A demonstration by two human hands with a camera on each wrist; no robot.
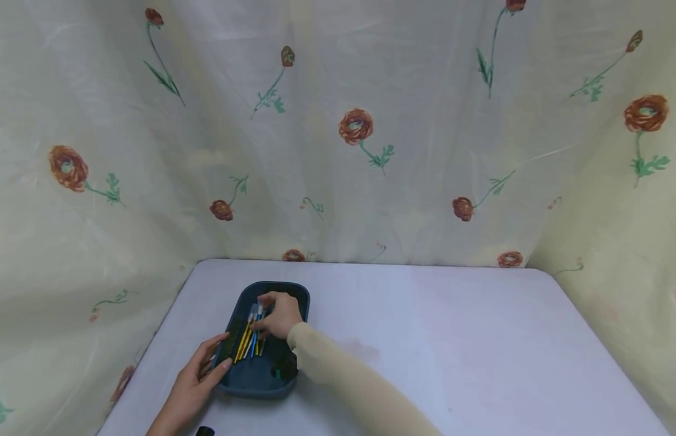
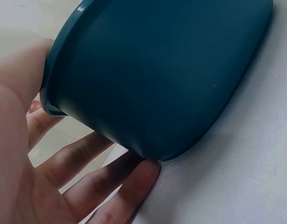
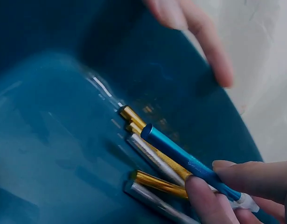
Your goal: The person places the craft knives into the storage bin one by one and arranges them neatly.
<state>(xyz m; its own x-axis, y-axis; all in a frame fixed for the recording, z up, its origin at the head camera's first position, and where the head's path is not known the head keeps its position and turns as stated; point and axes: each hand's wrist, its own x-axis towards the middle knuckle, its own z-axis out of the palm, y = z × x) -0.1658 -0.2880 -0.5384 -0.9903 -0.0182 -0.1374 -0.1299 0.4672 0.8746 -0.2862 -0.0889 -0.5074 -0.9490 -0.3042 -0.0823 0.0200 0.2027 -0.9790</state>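
Observation:
A dark teal plastic bin (image 1: 253,390) stands at the left of the white table. My left hand (image 1: 192,383) grips its left side, the thumb over the rim and the other fingers spread along the outer wall (image 2: 148,79). Inside the bin, my right hand (image 1: 283,315) pinches a blue craft knife (image 3: 173,151) by its knurled part near the pale cap, between thumb and fingers. The blue handle slants over several others on the bin floor, among them a gold handle (image 3: 157,183) and a silver handle (image 3: 150,153).
A small black object (image 1: 284,367) lies in the bin's near right corner. Another black thing (image 1: 205,431) shows at the bottom edge of the head view, close to the left wrist. Flowered curtains (image 1: 414,181) hang behind and beside the white table (image 1: 452,351).

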